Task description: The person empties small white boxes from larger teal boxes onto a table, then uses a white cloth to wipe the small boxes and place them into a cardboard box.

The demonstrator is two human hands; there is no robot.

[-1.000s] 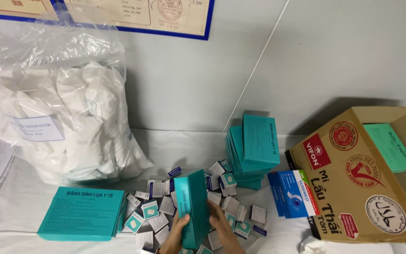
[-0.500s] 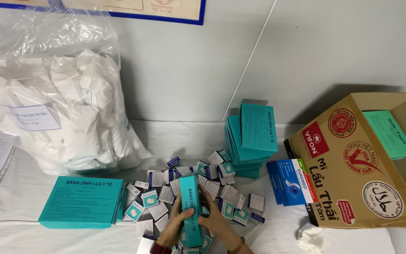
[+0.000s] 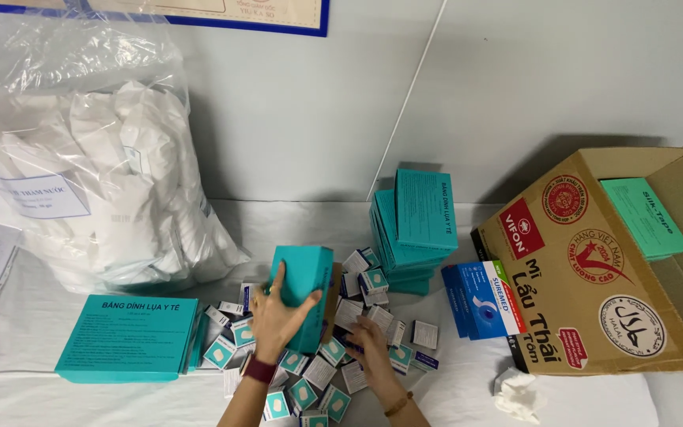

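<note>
We're seeing a big clear bag (image 3: 81,158) lying at the back L, a brown box (image 3: 594,269) sitting on the R. Our left hand (image 3: 278,312) is gripping a teal box (image 3: 302,294) w/ fingers spread over its front, upright mid-table. Our right hand (image 3: 369,344) is resting, fingers curled, on the small boxes (image 3: 318,372).

Bare forearms; dark red band left wrist (image 3: 260,369), thin bracelet right wrist (image 3: 396,406)

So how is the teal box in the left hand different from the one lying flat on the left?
The teal box in the left hand stands upright, gripped from the side, amid the small boxes. The flat teal box lies untouched on the table, broad printed face up. Both share one teal colour.
</note>
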